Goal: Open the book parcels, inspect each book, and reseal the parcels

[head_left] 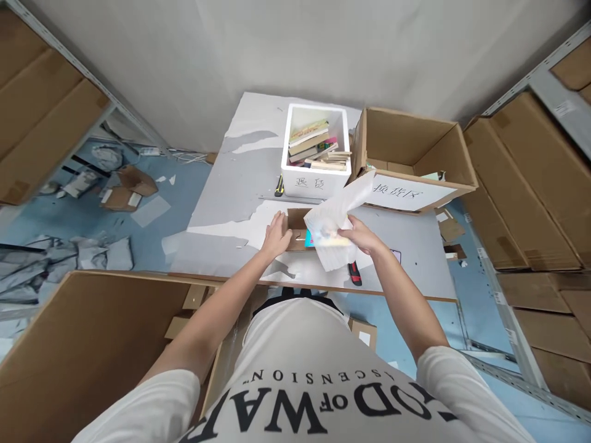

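Observation:
My left hand [277,236] grips the left end of a small open cardboard box [296,219] on the table. Translucent plastic air-cushion wrap [339,206] is pinched in my right hand [362,235], above the box's right part and hiding it. Something colourful shows blurrily through the wrap; I cannot tell its kind. A teal piece [309,239] sticks out at the wrap's left edge. Near my right hand, a red-and-black box cutter [354,274] lies by the table's front edge.
A white foam box [316,183] with several books [310,138] and a large open carton [415,194] stand at the table's back. A yellow-and-black cutter [279,186] lies beside the foam box. A big carton [92,344] stands front left; shelves of cartons [526,184] are at right.

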